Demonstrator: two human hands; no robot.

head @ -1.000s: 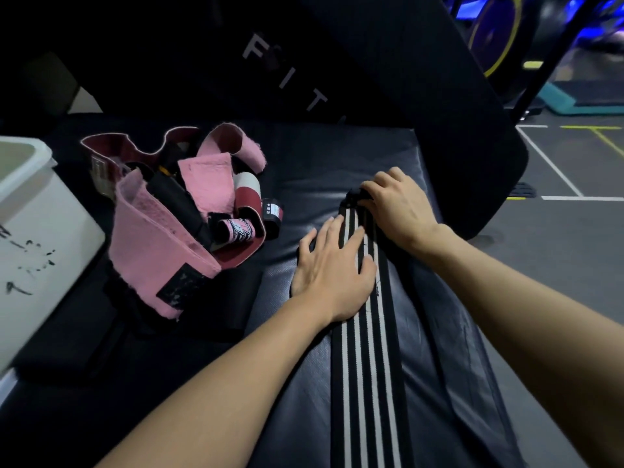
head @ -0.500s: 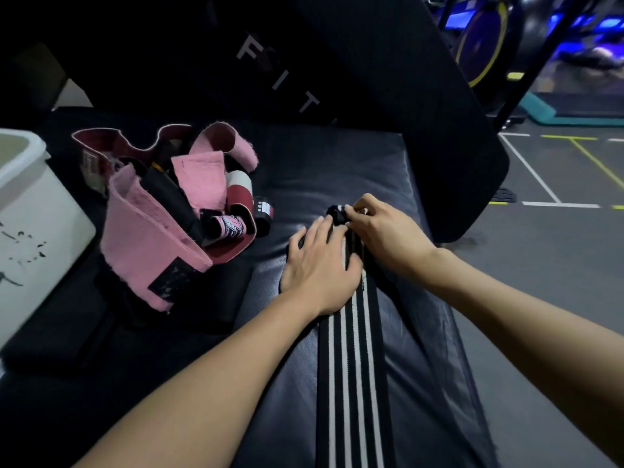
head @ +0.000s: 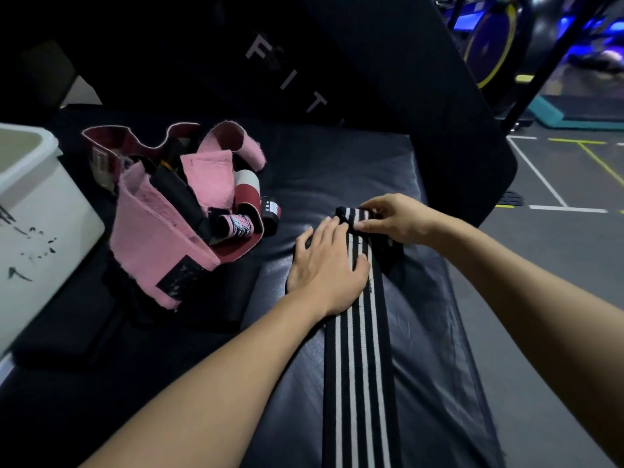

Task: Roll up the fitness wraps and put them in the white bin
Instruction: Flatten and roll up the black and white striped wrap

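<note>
A long black wrap with white stripes (head: pixel 360 373) lies flat along the dark padded bench (head: pixel 425 349), running toward me. Its far end is folded back over itself. My right hand (head: pixel 393 217) pinches that folded end between thumb and fingers. Just behind the fold, my left hand (head: pixel 326 265) lies flat with fingers spread, pressing the wrap onto the bench. A heap of pink, black and red wraps (head: pixel 175 211) sits to the left. The white bin (head: pixel 37 224) stands at the far left edge, partly out of frame.
A black upright pad with pale lettering (head: pixel 354 72) rises behind the bench. The bench's right edge drops to grey gym floor with white and yellow lines (head: pixel 553 197). Blue-lit gym machines (head: pixel 499 38) stand at the back right.
My right hand lifted the wrap's far end and folded it back toward me, starting a roll. My left hand stayed pressing on the wrap. The view shifted slightly.
</note>
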